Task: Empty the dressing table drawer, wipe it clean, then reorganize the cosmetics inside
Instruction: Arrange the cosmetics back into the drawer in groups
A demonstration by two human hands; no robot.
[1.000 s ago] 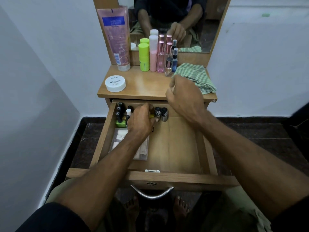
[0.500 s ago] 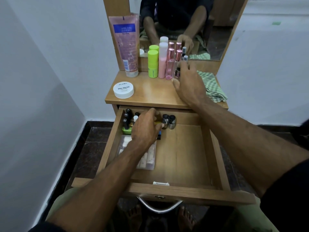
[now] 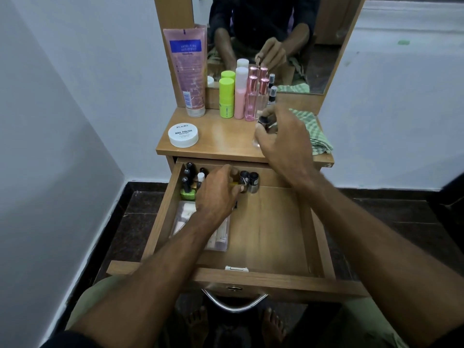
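Since a moment ago our right hand (image 3: 283,141) has closed around a small dark-capped bottle (image 3: 263,126) on the tabletop. Our left hand (image 3: 218,194) curls among bottles at the far drawer (image 3: 276,222); its grasp is hidden. We carry the bottle down upright beside them.

The wooden counter (image 3: 226,139) carries a round white nail polish remover tub (image 3: 183,135) near its front left corner. Behind the tub, a pink tube (image 3: 187,71) stands cap down against the mirror frame. To the right of the tube, along the back edge, stand a lime green bottle (image 3: 226,97), a pink bottle with a white cap (image 3: 240,92) and two clear pink perfume bottles (image 3: 256,97), then a small dark-capped spray bottle (image 3: 272,94). Farther right of the tub, a folded green checked cloth (image 3: 313,131) lies at the counter's right end, its edge reaching the front.
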